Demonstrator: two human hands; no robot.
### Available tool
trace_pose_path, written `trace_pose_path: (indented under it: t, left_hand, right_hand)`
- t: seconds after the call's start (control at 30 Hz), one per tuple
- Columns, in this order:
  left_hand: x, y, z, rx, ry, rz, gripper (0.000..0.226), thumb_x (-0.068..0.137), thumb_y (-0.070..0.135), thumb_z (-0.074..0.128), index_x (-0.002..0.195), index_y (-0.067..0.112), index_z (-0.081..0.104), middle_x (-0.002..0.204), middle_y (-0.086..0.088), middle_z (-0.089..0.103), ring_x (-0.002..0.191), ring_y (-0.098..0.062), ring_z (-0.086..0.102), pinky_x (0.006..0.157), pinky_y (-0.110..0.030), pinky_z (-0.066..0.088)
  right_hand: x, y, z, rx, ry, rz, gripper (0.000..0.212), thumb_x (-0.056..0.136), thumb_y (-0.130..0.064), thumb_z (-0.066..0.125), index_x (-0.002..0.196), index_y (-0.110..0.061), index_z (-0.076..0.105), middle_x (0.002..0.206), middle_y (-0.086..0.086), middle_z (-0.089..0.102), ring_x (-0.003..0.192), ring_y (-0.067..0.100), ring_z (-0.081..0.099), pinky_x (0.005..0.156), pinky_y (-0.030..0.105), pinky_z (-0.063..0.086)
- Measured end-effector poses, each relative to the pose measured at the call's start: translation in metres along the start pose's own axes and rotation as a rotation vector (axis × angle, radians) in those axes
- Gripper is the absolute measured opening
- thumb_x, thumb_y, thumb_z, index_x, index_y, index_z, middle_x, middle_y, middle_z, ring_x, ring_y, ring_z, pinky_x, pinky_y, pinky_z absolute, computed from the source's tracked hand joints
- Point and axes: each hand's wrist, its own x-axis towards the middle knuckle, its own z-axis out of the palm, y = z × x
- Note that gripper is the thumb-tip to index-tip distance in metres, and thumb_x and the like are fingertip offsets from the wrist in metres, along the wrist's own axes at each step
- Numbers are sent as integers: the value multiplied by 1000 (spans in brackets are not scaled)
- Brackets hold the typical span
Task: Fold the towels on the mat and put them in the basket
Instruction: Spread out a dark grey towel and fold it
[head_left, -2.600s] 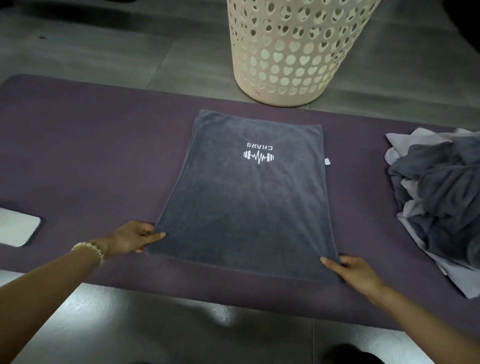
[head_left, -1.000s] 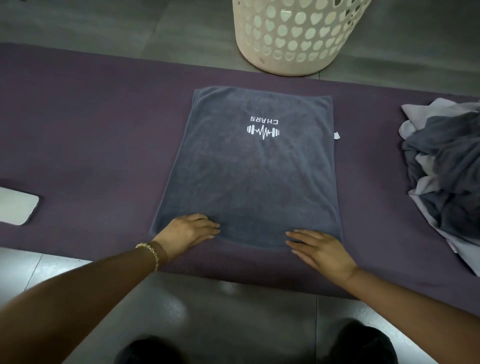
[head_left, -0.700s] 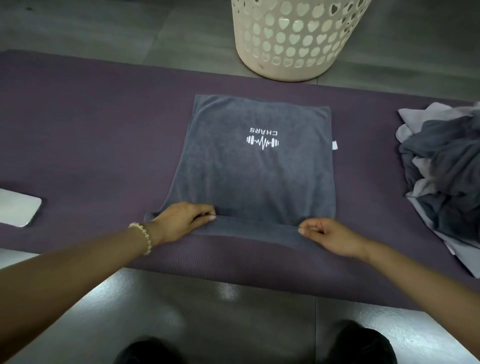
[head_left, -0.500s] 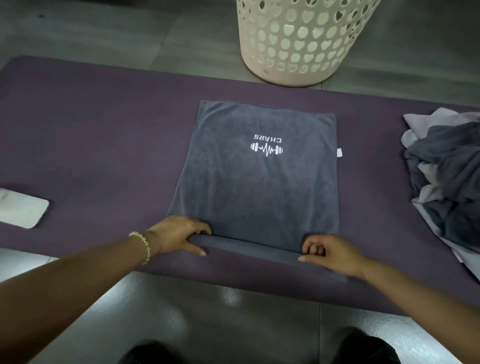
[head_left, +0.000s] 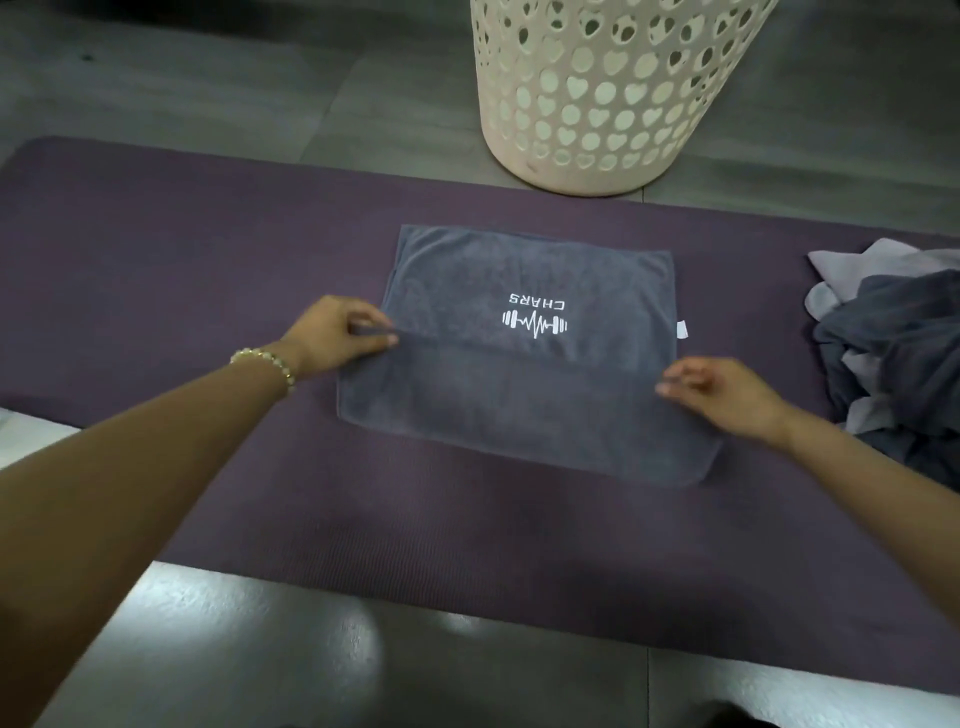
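Note:
A grey towel with a white CHARS logo lies on the purple mat, its near half folded up over the far half to just below the logo. My left hand pinches the left corner of the folded edge. My right hand pinches the right corner of that edge; it is slightly blurred. The cream basket with heart-shaped holes stands on the floor just beyond the mat, behind the towel.
A heap of grey and pale lilac towels lies on the mat at the right edge. A white flat object shows at the far left. Grey floor tiles run along the mat's near edge.
Both hands took hold of the towel's near edge and carried it away from me, folding the towel roughly in half. The fold line now lies nearest me.

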Motion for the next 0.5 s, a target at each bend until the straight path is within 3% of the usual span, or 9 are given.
trace_pose_path:
  t: [0.07,0.13,0.17,0.23,0.3,0.33,0.4,0.5]
  left_hand:
    - [13,-1,1,-78,297,-58,28,83,17,71,109,8,65,104,-7,66,91,-11,58,82,-17,43]
    - [20,-15,13,-123,366,-285,44,84,24,70,122,6,56,122,-9,60,105,-23,56,94,-32,45]
    - [19,-23,21,-120,300,-434,52,84,32,69,124,3,53,126,-10,57,111,-28,56,97,-36,45]
    - [12,-37,40,-104,140,-629,61,83,46,66,118,-2,56,121,-11,60,112,-32,57,96,-37,47]
    - [3,-43,54,-102,38,-656,66,81,52,65,116,-3,57,117,-11,62,109,-32,58,93,-36,48]
    - [1,-45,58,-96,10,-635,69,80,53,65,119,-3,55,117,-13,62,109,-33,58,92,-37,48]
    - [-3,-38,61,-136,-24,-617,71,80,51,67,125,-1,52,121,-14,60,113,-32,56,95,-37,47]
    - [-4,-27,58,-293,-9,-622,63,81,45,69,124,1,56,119,-11,61,113,-29,58,94,-31,46]
  right_hand:
    - [14,-7,-4,122,357,-1,9,88,-11,66,95,-10,62,72,-12,63,61,-10,54,65,3,40]
    - [21,1,2,203,515,148,30,86,-20,69,110,-6,57,88,0,59,76,4,55,74,15,42]
    - [21,11,7,200,513,256,41,82,-26,73,111,-2,56,94,4,57,84,12,54,81,24,43]
    - [16,31,21,233,403,459,46,72,-39,78,87,0,60,85,9,59,82,20,53,82,37,48]
    - [4,35,31,279,271,584,40,76,-38,76,64,-7,53,74,10,57,72,24,54,75,43,52]
    - [0,33,33,261,215,604,37,79,-36,74,65,-8,54,77,10,58,71,25,54,73,44,52]
    - [-4,28,36,272,131,616,29,81,-35,72,89,-8,63,92,7,60,83,24,57,73,38,50]
    - [-5,21,39,340,88,632,52,82,-32,72,120,0,59,109,10,61,102,25,58,83,34,47]
